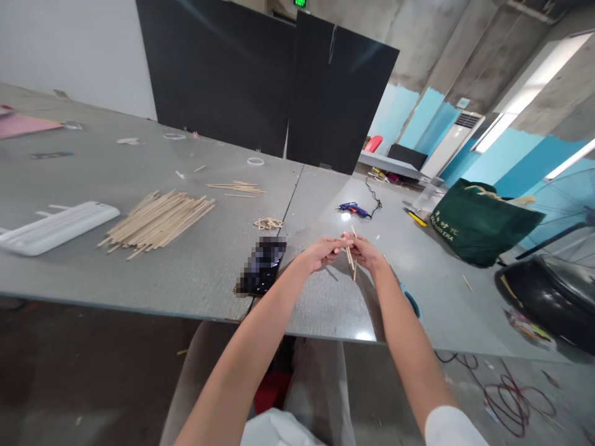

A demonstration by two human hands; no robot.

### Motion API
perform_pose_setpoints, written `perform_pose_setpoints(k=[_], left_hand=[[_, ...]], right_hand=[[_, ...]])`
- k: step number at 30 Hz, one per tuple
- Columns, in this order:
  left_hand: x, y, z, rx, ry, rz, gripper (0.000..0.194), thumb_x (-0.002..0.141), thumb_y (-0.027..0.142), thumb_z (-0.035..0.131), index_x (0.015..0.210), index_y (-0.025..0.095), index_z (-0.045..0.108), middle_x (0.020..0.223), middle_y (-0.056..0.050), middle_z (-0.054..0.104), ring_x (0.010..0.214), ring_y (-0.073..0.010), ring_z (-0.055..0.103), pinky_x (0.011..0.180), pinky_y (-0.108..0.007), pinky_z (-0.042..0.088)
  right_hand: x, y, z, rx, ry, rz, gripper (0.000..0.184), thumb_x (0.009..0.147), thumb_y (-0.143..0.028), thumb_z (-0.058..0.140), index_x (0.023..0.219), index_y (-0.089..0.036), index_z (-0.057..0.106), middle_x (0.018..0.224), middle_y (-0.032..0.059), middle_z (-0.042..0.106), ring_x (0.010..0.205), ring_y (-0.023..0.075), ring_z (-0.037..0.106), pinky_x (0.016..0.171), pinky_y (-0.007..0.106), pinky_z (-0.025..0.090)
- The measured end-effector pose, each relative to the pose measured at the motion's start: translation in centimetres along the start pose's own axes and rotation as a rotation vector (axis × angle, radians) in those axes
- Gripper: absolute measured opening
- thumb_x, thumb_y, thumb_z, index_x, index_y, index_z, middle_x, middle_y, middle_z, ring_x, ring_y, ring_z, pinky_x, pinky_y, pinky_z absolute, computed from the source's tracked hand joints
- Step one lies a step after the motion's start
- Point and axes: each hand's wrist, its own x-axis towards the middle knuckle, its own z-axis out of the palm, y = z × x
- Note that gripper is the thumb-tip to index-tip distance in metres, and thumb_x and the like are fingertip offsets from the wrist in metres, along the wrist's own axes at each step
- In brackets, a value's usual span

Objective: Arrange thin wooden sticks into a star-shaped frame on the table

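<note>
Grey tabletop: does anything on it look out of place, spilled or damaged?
Only mild untidiness stands out: several loose sticks lie apart from the big stick pile, and small white scraps lie beyond it like litter. No spill or obvious damage shows.

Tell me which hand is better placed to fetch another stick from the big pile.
Probably the left hand: it is nearer the pile, while the right hand would have to cross it. Both hands are at the sticks, so the right would likely need to keep hold.

A green bag [481,226] stands right of two black panels [341,93].
</note>
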Motion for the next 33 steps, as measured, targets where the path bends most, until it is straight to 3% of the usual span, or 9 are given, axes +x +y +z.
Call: perform_pose_setpoints(k=[9, 21, 28, 33], left_hand=[[0.0, -0.2, 0.1, 0.009, 0.030, 0.035, 0.060, 0.065, 0.051, 0.106, 0.067, 0.019, 0.055, 0.058, 0.008, 0.044, 0.047, -0.0029, 0.025, 0.051, -0.028, 0.007], [0.2, -0.3, 0.0, -0.011, 0.030, 0.057, 0.051, 0.072, 0.050, 0.102, 0.070, 0.018, 0.062, 0.058, 0.008, 0.043, 0.048, -0.0040, 0.024, 0.051, -0.028, 0.009], [0.0, -0.6, 0.3, 0.048, 0.033, 0.090, 0.055, 0.068, 0.056, 0.102, 0.068, 0.018, 0.063, 0.058, 0.008, 0.042, 0.048, -0.0043, 0.024, 0.051, -0.028, 0.010], [-0.4, -0.9, 0.6, 0.123, 0.053, 0.135, 0.056, 0.065, 0.060, 0.103, 0.067, 0.016, 0.068, 0.060, 0.006, 0.046, 0.053, -0.0049, 0.029, 0.051, -0.026, 0.014]], right_hand=[[-0.3, -0.2, 0.7, 0.001, 0.062, -0.026, 0.042, 0.074, -0.052, 0.098, 0.091, -0.021, 0.075, 0.051, -0.0131, 0.041, 0.038, 0.0027, 0.022, 0.034, 0.019, 0.012], [-0.1, 0.0, 0.9, 0.021, 0.095, -0.030, 0.042, 0.078, -0.055, 0.095, 0.093, -0.021, 0.076, 0.051, -0.0126, 0.040, 0.039, 0.0041, 0.018, 0.035, 0.021, 0.010], [1.1, -0.5, -0.7, 0.139, 0.273, -0.074, 0.032, 0.097, -0.055, 0.072, 0.089, -0.024, 0.067, 0.050, -0.0129, 0.030, 0.038, 0.0081, 0.015, 0.035, 0.022, 0.015], [2.2, 0.1, -1.5, 0.150, 0.403, -0.130, 0.029, 0.093, -0.051, 0.072, 0.088, -0.025, 0.062, 0.054, -0.0109, 0.040, 0.040, 0.0086, 0.027, 0.038, 0.020, 0.019]])
